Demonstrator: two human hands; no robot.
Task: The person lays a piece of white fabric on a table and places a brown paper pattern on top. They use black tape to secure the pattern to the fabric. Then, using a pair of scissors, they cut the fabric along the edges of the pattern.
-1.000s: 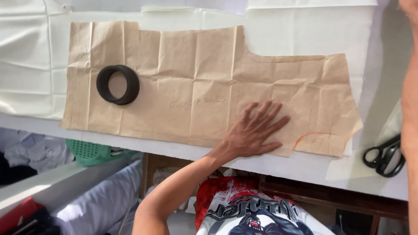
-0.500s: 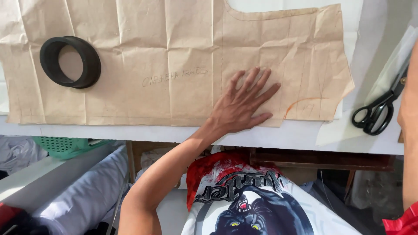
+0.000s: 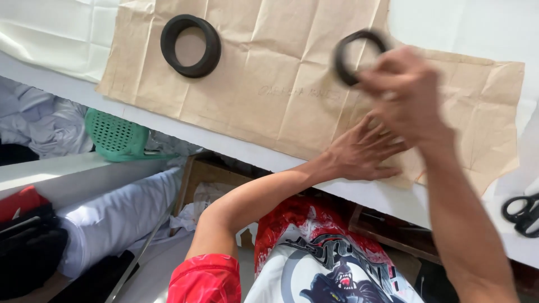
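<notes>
A creased brown paper pattern [image 3: 269,73] lies flat on white fabric [image 3: 50,33] spread over the table. My left hand [image 3: 362,152] presses flat on the pattern near its front edge, fingers spread. My right hand [image 3: 407,92] hovers above it, blurred by motion, gripping a black ring [image 3: 356,53] by its right side. A second, thicker black ring [image 3: 191,45] rests on the pattern at the upper left.
Black scissors [image 3: 522,214] lie on the table at the far right edge. Below the table edge sit a green plastic basket [image 3: 115,136], piles of white cloth [image 3: 106,219] and dark items at the lower left.
My right hand has come into view from the right carrying a black ring over the pattern. The left hand stays pressed on the paper. The view has shifted right and downward.
</notes>
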